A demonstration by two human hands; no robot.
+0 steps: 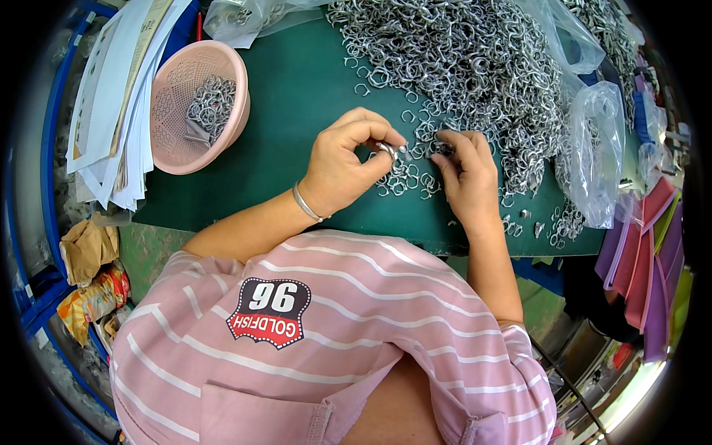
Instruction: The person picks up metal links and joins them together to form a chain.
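Note:
My left hand [341, 159] pinches a silvery open metal ring [386, 150] between thumb and forefinger, just over the green tabletop [289, 96]. A bangle circles that wrist. Opposite it, my right hand [475, 178] has thumb and fingertips closed round a small metal ring [443, 149] at the lower edge of the heap; its outline is partly hidden by the fingers. Between the two hands lies a small loose group of rings [400, 180]. The large heap of similar rings [452, 55] spreads behind my right hand and toward the right.
A pink perforated basket [169, 96] with some metal rings stands at the left, beside stacked papers [111, 96]. Clear plastic bags [597, 148] lie along the heap's right side. A few loose rings [512, 226] sit near the front edge. Coloured sheets [645, 252] hang at far right.

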